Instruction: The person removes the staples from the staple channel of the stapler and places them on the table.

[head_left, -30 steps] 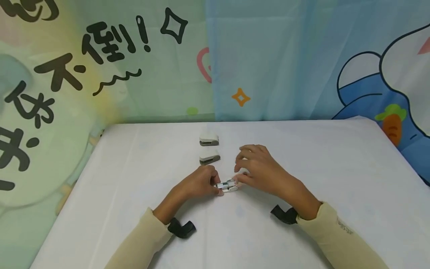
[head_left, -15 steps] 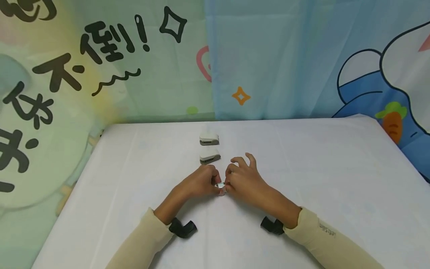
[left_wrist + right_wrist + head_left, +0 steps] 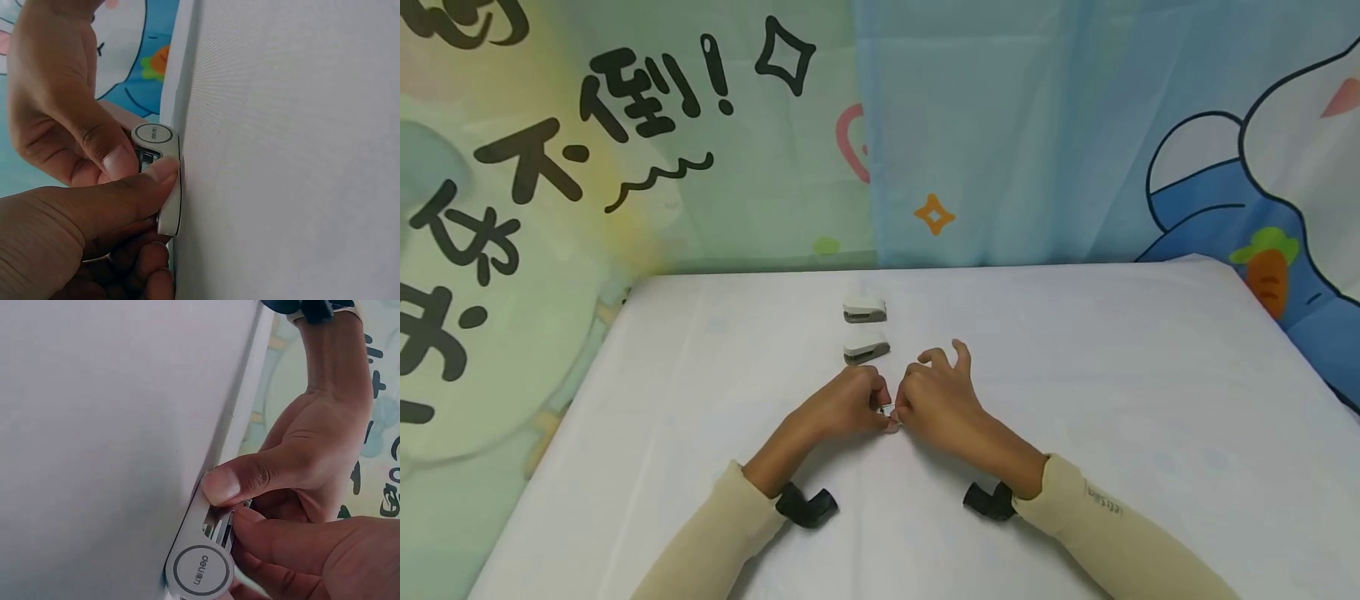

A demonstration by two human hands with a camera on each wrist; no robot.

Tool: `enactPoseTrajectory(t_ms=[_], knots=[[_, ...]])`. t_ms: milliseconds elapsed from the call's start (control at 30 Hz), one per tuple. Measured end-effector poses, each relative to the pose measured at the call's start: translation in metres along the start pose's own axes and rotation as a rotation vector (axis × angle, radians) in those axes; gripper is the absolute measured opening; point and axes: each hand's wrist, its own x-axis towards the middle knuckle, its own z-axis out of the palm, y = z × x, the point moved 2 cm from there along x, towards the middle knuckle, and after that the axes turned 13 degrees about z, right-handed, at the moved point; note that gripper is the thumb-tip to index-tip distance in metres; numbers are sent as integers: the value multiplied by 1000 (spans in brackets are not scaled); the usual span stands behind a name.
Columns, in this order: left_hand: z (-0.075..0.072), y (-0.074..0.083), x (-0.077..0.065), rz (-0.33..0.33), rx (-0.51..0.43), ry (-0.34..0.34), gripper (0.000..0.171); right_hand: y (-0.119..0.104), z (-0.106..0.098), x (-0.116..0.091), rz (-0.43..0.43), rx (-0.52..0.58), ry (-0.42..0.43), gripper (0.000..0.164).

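A white-covered worktop (image 3: 1075,358) is stretching back toward a green cloth (image 3: 767,225), which is bearing bold black characters (image 3: 526,167), and a blue cloth (image 3: 1022,133), which is showing a carrot (image 3: 1267,282) and an orange star (image 3: 947,217).

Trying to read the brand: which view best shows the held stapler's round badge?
The right wrist view: the round badge on the stapler is largest there, with "deli" readable. The left wrist view shows it smaller. In the head view the stapler is mostly hidden, the badge indiscernible.
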Motion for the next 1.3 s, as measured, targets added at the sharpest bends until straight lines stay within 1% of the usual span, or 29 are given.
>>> enactPoseTrajectory(t_ms=[167,367,467,533,600,733,833,933,1033,1100,1167,1300], knots=[[1,-2,1,-2,-8,3,21,3,-1,2,-30,60,-1,24],[1,-3,1,-7,-26,-4,23,8,-3,2,-114,168,32,22],[1,-3,1,-4,-27,-6,23,12,-5,4,-152,239,35,19],[1,-3,2,-2,-36,-10,22,17,-9,7,-148,289,30,18],[1,-3,2,-6,-35,-15,21,26,-15,15,-127,339,44,15],[0,-3,2,-17,-23,-21,19,55,-21,43,-31,396,73,10],[0,-4,2,-26,-14,-24,19,81,-20,69,45,394,83,8],[-1,-4,1,-39,-24,-26,19,96,-16,94,93,359,92,10],[-1,-5,0,-44,-24,-31,19,96,-12,113,105,295,96,11],[-1,-5,0,-39,-19,-34,19,93,-11,124,105,254,77,12],[0,-5,1,-35,-17,-35,19,88,-10,132,99,222,60,14],[0,-5,2,-42,-22,-31,19,79,-8,143,111,172,7,12]])
